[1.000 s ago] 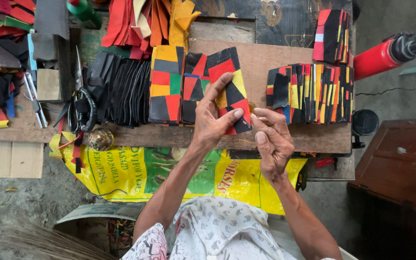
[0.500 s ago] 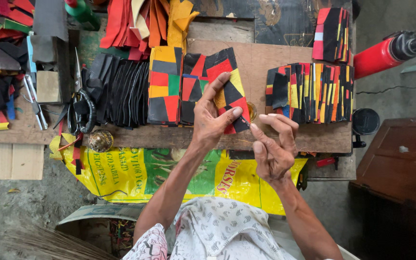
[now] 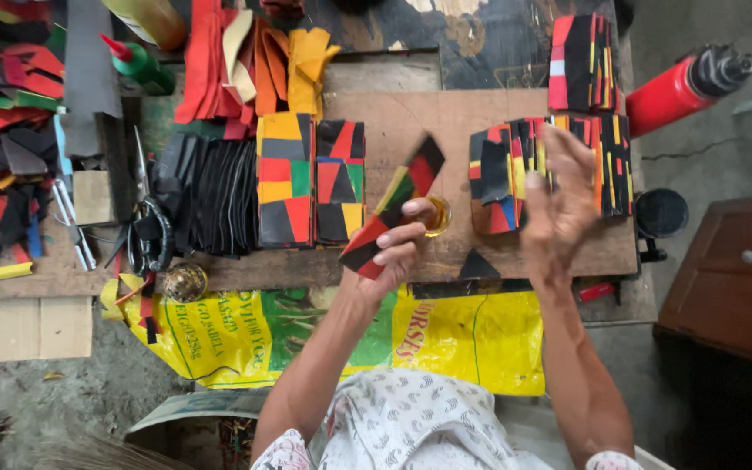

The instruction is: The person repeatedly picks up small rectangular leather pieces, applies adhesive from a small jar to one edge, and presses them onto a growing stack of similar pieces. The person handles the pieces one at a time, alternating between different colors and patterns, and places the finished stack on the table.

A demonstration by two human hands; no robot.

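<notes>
Patchwork in red, black, yellow and green fills a wooden table (image 3: 446,113), where the left hand (image 3: 393,248) grips a long multicoloured strip (image 3: 393,204) tilted above the board, just beside two flat patchwork panels (image 3: 311,178). The right hand (image 3: 559,187), blurred, hovers open and holding nothing over a stack of similar pieces (image 3: 550,165). Scissors (image 3: 150,231) and black scraps (image 3: 211,196) lie to the left, a red cylinder (image 3: 685,87) at far right.
</notes>
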